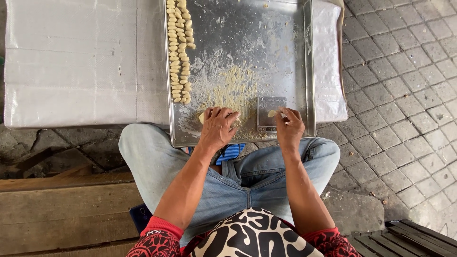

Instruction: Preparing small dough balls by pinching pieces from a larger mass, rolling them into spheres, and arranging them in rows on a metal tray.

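A large metal tray (295, 66) dusted with flour and dough crumbs lies in front of my knees. My left hand (218, 127) presses down on a pale lump of dough (202, 117) at the tray's near edge. My right hand (288, 127) pinches a small piece of dough (272, 113) beside a small flat digital scale (271, 105) that sits on the tray. Two rows of several small shaped dough pieces (180, 52) run along the tray's left side.
The tray rests on a white woven sheet (71, 62) spread over grey paving stones (404, 71). A wooden bench (57, 209) is at lower left, dark slats (409, 240) at lower right. A blue sandal (231, 153) shows between my legs.
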